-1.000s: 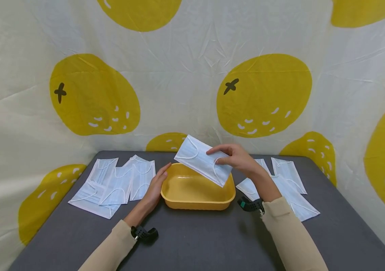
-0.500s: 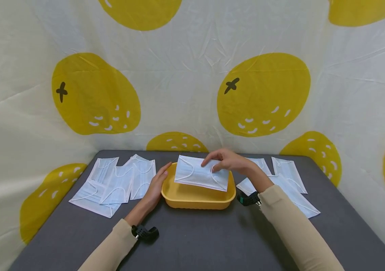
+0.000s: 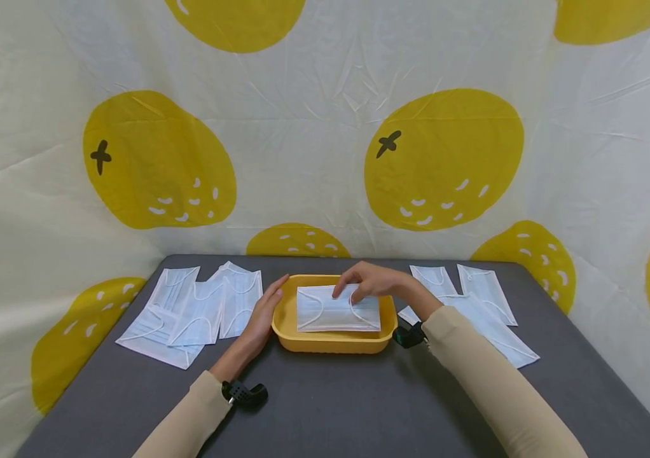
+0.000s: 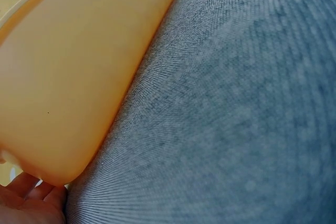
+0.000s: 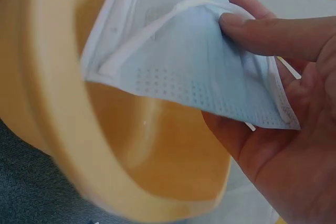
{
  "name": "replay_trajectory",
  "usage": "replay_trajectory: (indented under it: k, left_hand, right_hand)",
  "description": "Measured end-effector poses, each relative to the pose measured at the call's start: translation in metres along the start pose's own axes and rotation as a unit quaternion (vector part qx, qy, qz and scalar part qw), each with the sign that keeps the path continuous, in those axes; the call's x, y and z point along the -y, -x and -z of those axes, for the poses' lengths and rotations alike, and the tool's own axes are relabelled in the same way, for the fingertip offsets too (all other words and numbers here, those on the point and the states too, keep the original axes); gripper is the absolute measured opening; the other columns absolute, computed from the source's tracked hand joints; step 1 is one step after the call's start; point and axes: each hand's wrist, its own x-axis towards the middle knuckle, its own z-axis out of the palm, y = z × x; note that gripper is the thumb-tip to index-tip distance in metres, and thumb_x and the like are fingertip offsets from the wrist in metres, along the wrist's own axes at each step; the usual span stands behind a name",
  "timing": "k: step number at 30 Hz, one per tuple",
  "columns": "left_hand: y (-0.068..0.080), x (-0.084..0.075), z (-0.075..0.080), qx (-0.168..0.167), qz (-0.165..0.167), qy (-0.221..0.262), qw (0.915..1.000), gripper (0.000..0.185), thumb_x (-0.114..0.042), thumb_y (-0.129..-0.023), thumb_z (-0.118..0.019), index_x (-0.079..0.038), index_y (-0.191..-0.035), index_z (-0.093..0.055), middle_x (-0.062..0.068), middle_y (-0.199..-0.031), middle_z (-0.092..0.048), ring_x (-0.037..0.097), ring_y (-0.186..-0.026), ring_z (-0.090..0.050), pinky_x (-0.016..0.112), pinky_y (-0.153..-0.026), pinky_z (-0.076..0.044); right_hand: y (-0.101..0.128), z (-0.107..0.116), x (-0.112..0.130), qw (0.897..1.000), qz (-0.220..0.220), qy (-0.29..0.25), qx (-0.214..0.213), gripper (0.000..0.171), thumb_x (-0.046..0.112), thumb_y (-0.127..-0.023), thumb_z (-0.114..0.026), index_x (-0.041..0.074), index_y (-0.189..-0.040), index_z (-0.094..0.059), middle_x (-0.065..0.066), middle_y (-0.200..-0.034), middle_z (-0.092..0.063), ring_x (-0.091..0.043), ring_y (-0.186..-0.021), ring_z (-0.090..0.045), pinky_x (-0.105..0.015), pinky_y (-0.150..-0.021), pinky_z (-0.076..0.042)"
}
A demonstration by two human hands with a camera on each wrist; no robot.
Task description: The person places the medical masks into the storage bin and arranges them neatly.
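A light blue face mask [image 3: 325, 312] with white ear loops is held nearly flat within the yellow bin [image 3: 331, 345]. My right hand [image 3: 379, 280] pinches it near its right end. In the right wrist view the thumb [image 5: 273, 32] lies on top of the mask [image 5: 173, 61], with other fingers beneath it, and the bin floor shows below. My left hand [image 3: 259, 318] rests along the bin's left wall, its fingers extended. The left wrist view catches part of that hand [image 4: 31, 203] at the bin's corner.
Several face masks [image 3: 187, 318] overlap on the grey table [image 3: 325, 401] left of the bin. More masks [image 3: 482, 315] lie to the right, partly behind the right forearm. A fruit-patterned curtain [image 3: 302, 140] hangs behind the table.
My right hand has lowered the mask from above the bin's far right into the bin, turning it from tilted to level. The left hand stays at the bin's side.
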Motion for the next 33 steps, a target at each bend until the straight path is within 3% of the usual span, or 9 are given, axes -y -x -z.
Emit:
replay_trajectory:
  k: [5,9,14,23,33]
  left_hand:
    - [0.001,0.0,0.001,0.004,-0.002,-0.001,1.0,0.049,-0.028,-0.114,-0.029,-0.017,-0.162,-0.033,0.009,-0.171,-0.025,0.032,-0.158,-0.024,0.054,-0.13,-0.018]
    - [0.001,0.0,0.001,0.002,-0.001,-0.006,1.0,0.049,-0.029,-0.114,-0.029,-0.018,-0.162,-0.032,0.009,-0.171,-0.025,0.032,-0.159,-0.024,0.054,-0.129,-0.018]
    - [0.001,-0.001,0.001,0.0,0.003,-0.004,1.0,0.05,-0.029,-0.114,-0.03,-0.018,-0.163,-0.032,0.009,-0.171,-0.026,0.032,-0.158,-0.025,0.054,-0.129,-0.018]
    - [0.001,-0.003,0.001,-0.004,0.011,-0.004,0.9999,0.048,-0.032,-0.114,-0.032,-0.023,-0.161,-0.036,0.003,-0.169,-0.03,0.026,-0.158,-0.027,0.05,-0.13,-0.02]
    - [0.0,0.001,0.001,0.001,0.003,-0.004,1.0,0.05,-0.031,-0.114,-0.031,-0.019,-0.162,-0.033,0.007,-0.171,-0.026,0.03,-0.159,-0.023,0.053,-0.13,-0.017]
  right_hand:
    - [-0.008,-0.005,0.005,0.998,-0.048,0.046,0.011,0.038,-0.009,-0.086,-0.065,0.005,-0.119,-0.076,-0.009,-0.128,-0.072,-0.028,-0.134,-0.058,-0.051,-0.119,-0.042]
    - [-0.012,-0.008,0.011,0.994,-0.062,0.088,0.023,0.037,-0.009,-0.087,-0.066,0.004,-0.12,-0.075,-0.01,-0.132,-0.07,-0.032,-0.141,-0.053,-0.053,-0.121,-0.039]
    - [-0.017,-0.011,0.013,0.99,-0.094,0.103,0.035,0.04,-0.01,-0.087,-0.067,0.006,-0.123,-0.074,-0.009,-0.138,-0.066,-0.034,-0.147,-0.046,-0.052,-0.123,-0.036]
    - [-0.019,-0.01,0.01,0.985,-0.113,0.127,0.031,0.041,-0.008,-0.086,-0.066,0.009,-0.123,-0.074,-0.008,-0.139,-0.066,-0.033,-0.144,-0.049,-0.052,-0.121,-0.039]
    - [-0.018,-0.005,0.018,0.981,-0.129,0.144,0.03,0.036,-0.002,-0.09,-0.068,0.011,-0.123,-0.075,-0.007,-0.137,-0.067,-0.029,-0.135,-0.054,-0.054,-0.121,-0.038]
